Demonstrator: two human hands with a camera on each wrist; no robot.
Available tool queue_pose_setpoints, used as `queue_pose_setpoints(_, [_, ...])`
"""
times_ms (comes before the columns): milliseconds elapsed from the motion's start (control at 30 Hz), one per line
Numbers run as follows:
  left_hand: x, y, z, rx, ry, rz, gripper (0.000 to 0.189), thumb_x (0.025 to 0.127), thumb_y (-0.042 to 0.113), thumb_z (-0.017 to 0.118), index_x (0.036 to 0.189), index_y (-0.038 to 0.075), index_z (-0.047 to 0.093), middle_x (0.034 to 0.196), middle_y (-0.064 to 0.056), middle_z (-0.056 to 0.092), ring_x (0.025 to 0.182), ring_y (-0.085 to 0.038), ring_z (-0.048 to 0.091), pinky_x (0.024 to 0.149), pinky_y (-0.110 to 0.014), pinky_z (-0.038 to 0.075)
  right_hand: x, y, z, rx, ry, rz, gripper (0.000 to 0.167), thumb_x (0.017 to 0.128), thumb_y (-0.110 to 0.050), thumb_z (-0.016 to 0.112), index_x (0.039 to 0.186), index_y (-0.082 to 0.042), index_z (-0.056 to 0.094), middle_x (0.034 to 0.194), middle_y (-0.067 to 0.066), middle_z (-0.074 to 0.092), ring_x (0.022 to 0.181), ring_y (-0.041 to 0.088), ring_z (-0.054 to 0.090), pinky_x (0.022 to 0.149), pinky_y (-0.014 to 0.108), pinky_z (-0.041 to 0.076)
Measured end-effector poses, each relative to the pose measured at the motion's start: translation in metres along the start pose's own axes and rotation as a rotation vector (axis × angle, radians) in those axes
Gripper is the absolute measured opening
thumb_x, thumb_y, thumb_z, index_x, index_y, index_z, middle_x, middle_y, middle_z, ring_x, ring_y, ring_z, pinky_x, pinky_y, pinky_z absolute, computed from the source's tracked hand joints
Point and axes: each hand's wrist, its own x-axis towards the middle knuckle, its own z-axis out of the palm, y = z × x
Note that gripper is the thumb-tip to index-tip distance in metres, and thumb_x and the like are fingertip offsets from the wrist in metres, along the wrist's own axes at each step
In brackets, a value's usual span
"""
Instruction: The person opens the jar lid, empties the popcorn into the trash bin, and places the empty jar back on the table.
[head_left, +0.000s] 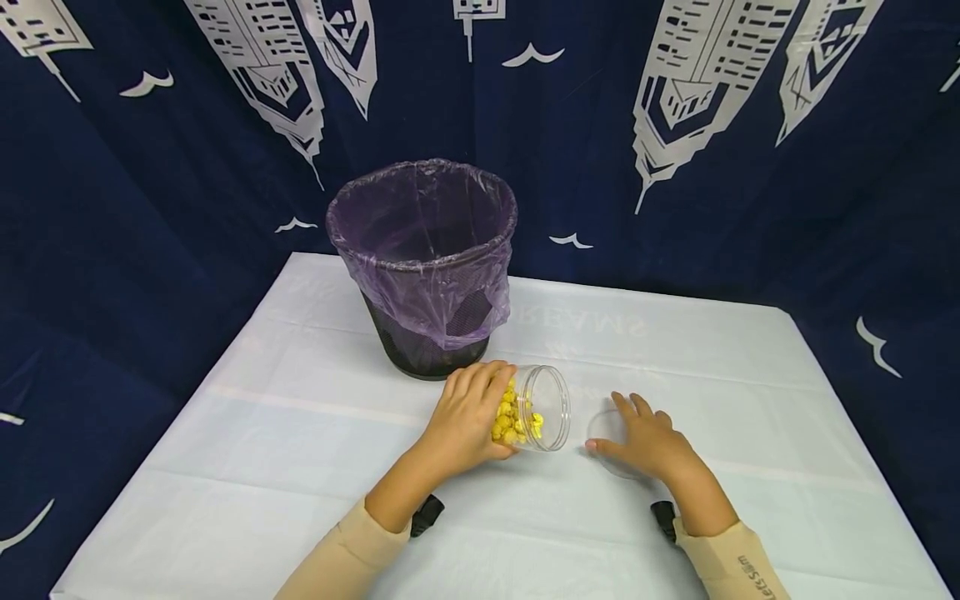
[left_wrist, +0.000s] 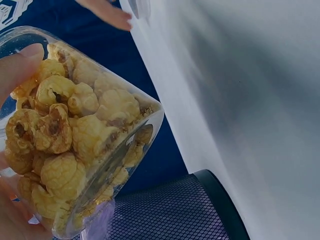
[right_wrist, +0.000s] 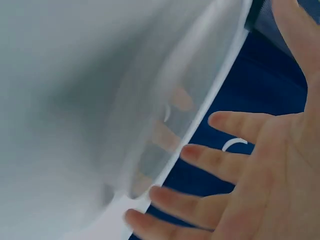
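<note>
Left hand (head_left: pixel 467 414) curled round sideways popcorn jar (head_left: pixel 529 410), right hand (head_left: pixel 651 438) spread, empty, by clear disc (head_left: pixel 606 425).

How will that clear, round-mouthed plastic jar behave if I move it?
The clear jar likely stays stiff, its smooth walls undented under the left hand. It may feel light, holding puffy yellow popcorn. Tilted sideways with its mouth uncovered, it could spill.

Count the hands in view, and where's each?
2. The left hand grips the clear jar of popcorn, nearer the camera than the bin; the right hand is over the clear lid, right of the jar. No others show.
</note>
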Motion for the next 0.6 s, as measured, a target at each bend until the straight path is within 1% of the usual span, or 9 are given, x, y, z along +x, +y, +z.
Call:
queue_pose_setpoints(100, [0.0, 0.001, 0.0, 0.0, 0.004, 0.0, 0.101, 0.044, 0.043, 0.085, 0.125, 0.002, 0.04, 0.122, -0.013, 0.044, 0.109, -0.031, 0.04, 0.093, -0.043, 0.03, 0.002, -0.001, -0.011, 0.04, 0.07, -0.078, 0.086, 0.081, -0.059, 0.049, 0.137, 0.002, 0.028, 0.135, 0.031, 0.026, 0.115, 0.055, 0.029, 0.08, 0.067, 0.032])
queue_pose_setpoints(200, [-0.001, 0.001, 0.0, -0.007, 0.013, -0.001, 0.101, 0.044, 0.042, 0.086, 0.125, 0.001, 0.041, 0.121, -0.014, 0.044, 0.109, -0.031, 0.041, 0.093, -0.043, 0.03, 0.005, -0.004, -0.025, 0.109, 0.142, -0.139, 0.078, 0.087, -0.053, 0.046, 0.137, 0.004, 0.027, 0.135, 0.031, 0.027, 0.118, 0.051, 0.029, 0.086, 0.065, 0.029])
queue_pose_setpoints(267, [-0.001, 0.001, 0.0, -0.007, 0.018, -0.001, 0.101, 0.044, 0.042, 0.085, 0.124, 0.001, 0.041, 0.121, -0.013, 0.044, 0.109, -0.031, 0.041, 0.092, -0.043, 0.03, 0.008, -0.007, -0.036, 0.152, 0.185, -0.157, 0.076, 0.089, -0.052, 0.043, 0.137, 0.004, 0.026, 0.136, 0.03, 0.028, 0.12, 0.048, 0.029, 0.09, 0.062, 0.027])
queue_pose_setpoints(367, [-0.001, 0.001, 0.0, 0.007, 0.021, 0.005, 0.101, 0.044, 0.044, 0.084, 0.125, 0.002, 0.041, 0.121, -0.013, 0.044, 0.109, -0.03, 0.041, 0.092, -0.042, 0.031, 0.012, -0.014, -0.052, 0.227, 0.233, -0.16, 0.074, 0.09, -0.051, 0.04, 0.139, 0.002, 0.024, 0.137, 0.028, 0.027, 0.123, 0.046, 0.026, 0.094, 0.06, 0.024])
queue_pose_setpoints(467, [-0.001, 0.001, 0.001, 0.02, 0.016, 0.011, 0.1, 0.046, 0.045, 0.083, 0.125, 0.002, 0.04, 0.121, -0.013, 0.044, 0.109, -0.029, 0.041, 0.092, -0.042, 0.031, 0.018, -0.022, -0.066, 0.288, 0.292, -0.184, 0.07, 0.091, -0.049, 0.04, 0.139, 0.001, 0.025, 0.137, 0.026, 0.03, 0.123, 0.044, 0.029, 0.093, 0.058, 0.027])
queue_pose_setpoints(600, [-0.001, 0.001, 0.001, 0.017, 0.014, 0.014, 0.101, 0.046, 0.046, 0.083, 0.126, 0.002, 0.04, 0.122, -0.013, 0.044, 0.109, -0.03, 0.041, 0.092, -0.042, 0.031, 0.031, -0.035, -0.084, 0.379, 0.369, -0.241, 0.064, 0.092, -0.043, 0.042, 0.137, 0.001, 0.03, 0.134, 0.024, 0.037, 0.119, 0.041, 0.037, 0.091, 0.054, 0.033])
